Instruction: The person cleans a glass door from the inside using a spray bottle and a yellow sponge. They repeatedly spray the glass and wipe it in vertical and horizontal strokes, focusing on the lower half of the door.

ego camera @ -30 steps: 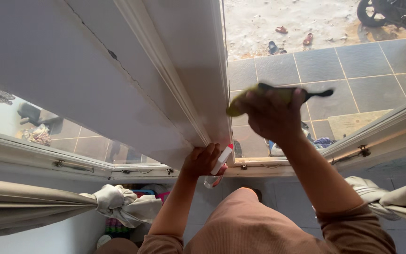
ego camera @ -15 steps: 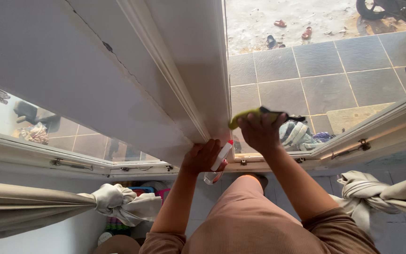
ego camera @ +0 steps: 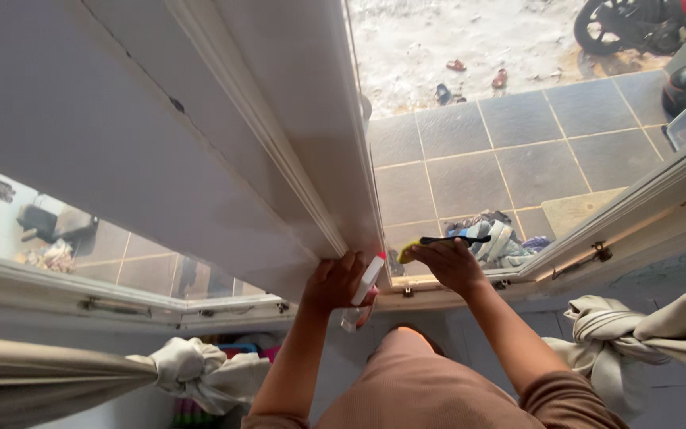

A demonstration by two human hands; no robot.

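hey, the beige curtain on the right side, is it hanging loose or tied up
Tied up. The beige curtain is bunched into a bulky knot below the window frame instead of hanging spread out.

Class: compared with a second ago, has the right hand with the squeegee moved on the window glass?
Yes. The right hand with the squeegee has slid down the pane, reaching the bottom window frame.
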